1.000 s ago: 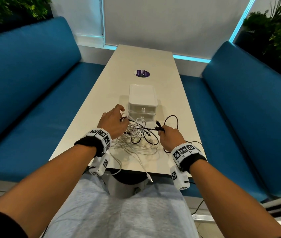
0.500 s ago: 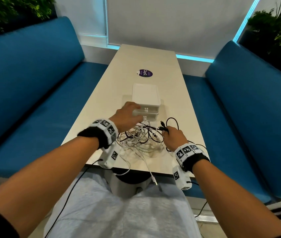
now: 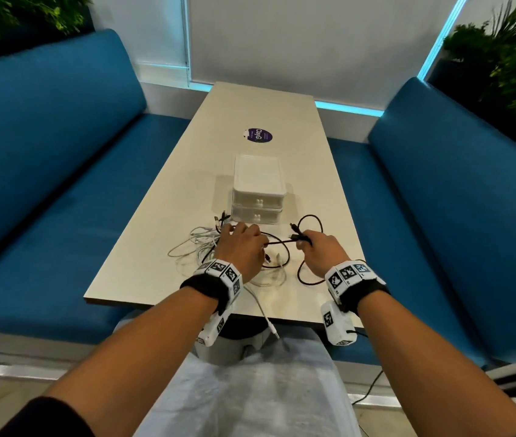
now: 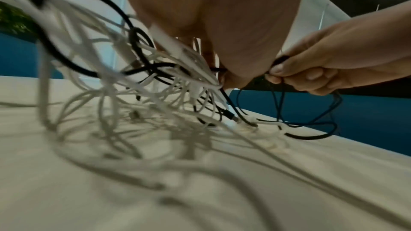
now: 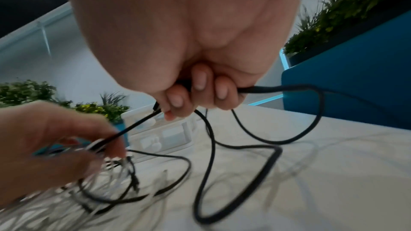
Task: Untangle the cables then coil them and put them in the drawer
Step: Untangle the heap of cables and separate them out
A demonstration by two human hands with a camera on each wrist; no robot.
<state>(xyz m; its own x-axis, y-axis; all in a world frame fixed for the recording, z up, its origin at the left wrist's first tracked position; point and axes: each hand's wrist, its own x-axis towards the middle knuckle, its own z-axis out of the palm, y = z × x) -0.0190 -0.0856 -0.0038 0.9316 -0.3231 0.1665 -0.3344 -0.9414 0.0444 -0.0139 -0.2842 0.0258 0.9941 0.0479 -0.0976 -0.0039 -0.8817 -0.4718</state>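
Against the frame half a second back, the left hand (image 3: 241, 251) has come off the front of the drawer unit (image 3: 258, 191) and dropped onto the cable tangle (image 3: 206, 247), while the right hand (image 3: 321, 252) has stayed at about the same spot beside it, and the head view has tilted down a little. Left hand: fingers curled down into the tangle, gripping a bunch of white and black strands, confirmed from the right wrist view, where the fingertips (image 5: 115, 147) close on a bundle; that view is blurred, so the exact strands cannot be told. Right hand: fingers (image 5: 200, 82) tightly curled round the black cable (image 3: 310, 222), thumb pressed onto it, one plug end projecting just past the knuckles toward the drawer unit. A length of black cable runs between the two hands, left to right across the table (image 3: 143, 272), roughly level. From the right hand the rest of it loops out toward the drawer unit and back toward the near edge. The tangle lies on the table just in front of the drawer unit, both drawers closed. One white cable (image 3: 263, 313) trails over the near table edge.
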